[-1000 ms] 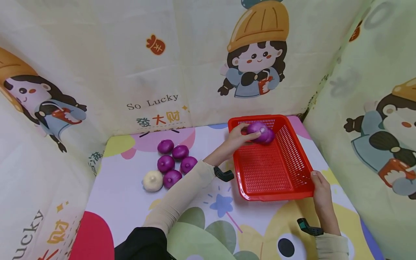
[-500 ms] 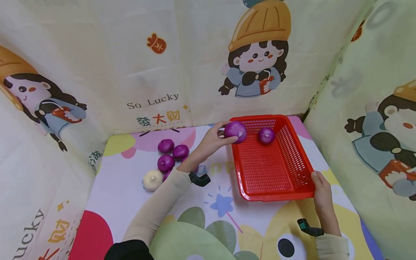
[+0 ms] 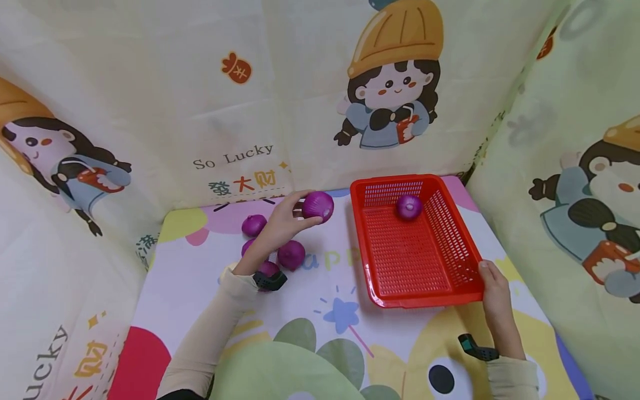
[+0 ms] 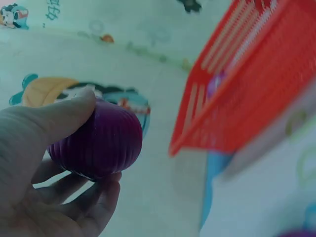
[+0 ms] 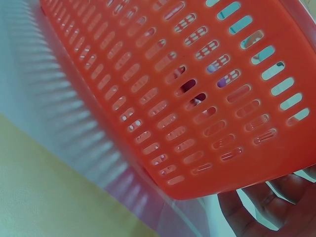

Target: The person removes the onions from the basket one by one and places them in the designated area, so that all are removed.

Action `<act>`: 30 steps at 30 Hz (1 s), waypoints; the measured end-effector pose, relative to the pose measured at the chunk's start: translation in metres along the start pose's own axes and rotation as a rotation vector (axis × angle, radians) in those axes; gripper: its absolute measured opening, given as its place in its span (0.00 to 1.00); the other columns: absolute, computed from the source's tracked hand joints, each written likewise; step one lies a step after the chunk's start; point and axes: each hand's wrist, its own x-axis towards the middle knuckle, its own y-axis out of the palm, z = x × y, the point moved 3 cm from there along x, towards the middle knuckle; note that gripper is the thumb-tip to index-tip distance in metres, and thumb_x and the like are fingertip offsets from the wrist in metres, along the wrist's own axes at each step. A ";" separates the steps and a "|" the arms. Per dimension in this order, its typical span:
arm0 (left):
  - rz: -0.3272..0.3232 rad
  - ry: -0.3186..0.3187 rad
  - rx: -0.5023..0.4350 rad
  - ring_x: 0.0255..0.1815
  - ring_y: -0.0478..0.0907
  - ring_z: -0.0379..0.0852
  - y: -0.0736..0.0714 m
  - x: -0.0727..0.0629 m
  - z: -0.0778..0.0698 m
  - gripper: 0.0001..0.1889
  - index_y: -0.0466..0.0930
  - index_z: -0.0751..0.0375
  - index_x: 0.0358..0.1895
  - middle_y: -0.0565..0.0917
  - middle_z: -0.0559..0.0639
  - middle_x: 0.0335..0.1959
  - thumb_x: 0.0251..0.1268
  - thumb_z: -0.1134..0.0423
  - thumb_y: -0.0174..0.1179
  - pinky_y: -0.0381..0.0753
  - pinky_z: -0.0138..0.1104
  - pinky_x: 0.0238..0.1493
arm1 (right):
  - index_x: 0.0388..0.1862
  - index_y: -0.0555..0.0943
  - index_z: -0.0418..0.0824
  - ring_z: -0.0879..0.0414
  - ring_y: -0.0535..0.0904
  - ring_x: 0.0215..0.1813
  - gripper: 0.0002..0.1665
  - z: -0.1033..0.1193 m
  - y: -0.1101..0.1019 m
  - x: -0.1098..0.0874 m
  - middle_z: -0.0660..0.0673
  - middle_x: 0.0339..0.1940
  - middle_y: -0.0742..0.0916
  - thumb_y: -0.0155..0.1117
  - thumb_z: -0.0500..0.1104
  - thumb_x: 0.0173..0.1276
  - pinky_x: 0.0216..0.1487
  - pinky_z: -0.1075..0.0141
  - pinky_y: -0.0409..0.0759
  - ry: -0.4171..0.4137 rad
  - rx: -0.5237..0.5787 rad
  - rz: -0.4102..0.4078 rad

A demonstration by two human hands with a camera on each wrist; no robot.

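Note:
A purple onion (image 3: pixel 318 206) is gripped between the thumb and fingers of my left hand (image 3: pixel 286 223), raised left of the red plastic basket (image 3: pixel 407 303). In the left wrist view the same onion (image 4: pixel 106 140) sits between thumb and fingertips. Another purple onion (image 3: pixel 409 207) lies at the far end inside the basket. My right hand (image 3: pixel 496 286) holds the basket's near right corner; in the right wrist view its fingers (image 5: pixel 271 202) curl under the rim. Several more purple onions (image 3: pixel 291 255) lie on the table, partly hidden behind my left forearm.
The table bears a colourful cartoon cloth (image 3: pixel 345 316). Printed curtains (image 3: pixel 310 111) close off the back and both sides, and the basket's far end stands near the back one. The white onion is hidden behind my left arm.
My left hand has moved left, carrying a purple onion from over the basket out past its left rim. One onion stays in the basket. My right hand keeps its hold on the corner.

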 end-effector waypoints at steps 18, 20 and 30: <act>-0.195 -0.046 0.452 0.63 0.76 0.58 -0.091 -0.043 0.044 0.40 0.68 0.61 0.74 0.77 0.59 0.67 0.63 0.53 0.75 0.80 0.53 0.60 | 0.57 0.74 0.56 0.66 0.88 0.31 0.14 -0.002 -0.001 0.002 0.68 0.39 0.87 0.43 0.57 0.86 0.35 0.75 0.86 -0.004 0.005 0.006; -0.209 -0.058 0.471 0.62 0.76 0.59 -0.100 -0.048 0.050 0.39 0.68 0.63 0.74 0.76 0.61 0.67 0.64 0.55 0.75 0.80 0.53 0.58 | 0.58 0.74 0.55 0.66 0.88 0.32 0.14 -0.001 -0.001 0.002 0.68 0.40 0.86 0.44 0.57 0.86 0.36 0.76 0.85 -0.005 0.003 0.005; -0.271 -0.059 0.531 0.60 0.77 0.64 -0.126 -0.070 0.097 0.29 0.73 0.68 0.68 0.78 0.67 0.63 0.64 0.72 0.71 0.77 0.58 0.62 | 0.58 0.73 0.53 0.65 0.88 0.30 0.15 0.000 -0.001 0.002 0.67 0.38 0.87 0.44 0.56 0.86 0.35 0.75 0.86 0.001 0.004 -0.006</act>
